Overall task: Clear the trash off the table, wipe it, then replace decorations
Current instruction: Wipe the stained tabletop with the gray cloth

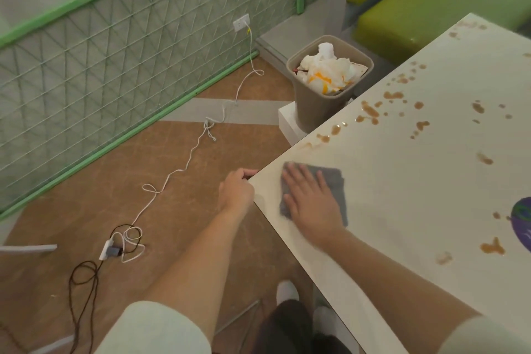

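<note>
Cloth grey, folded; R hand flat on it; L hand grips table corner.

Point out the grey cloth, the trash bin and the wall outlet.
grey cloth (330, 178): head view, on its bare far corner beyond the fingers.
trash bin (313, 108): head view, on its front outer wall.
wall outlet (241, 22): head view, on its white faceplate.

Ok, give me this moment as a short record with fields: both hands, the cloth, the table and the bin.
left hand: grips the table corner
right hand: flat, pressing the grey cloth
table: white, brown spills not yet wiped
bin: on the floor past the table, full of crumpled paper trash
purple object: on the table's right edge, cut off by the frame
</note>
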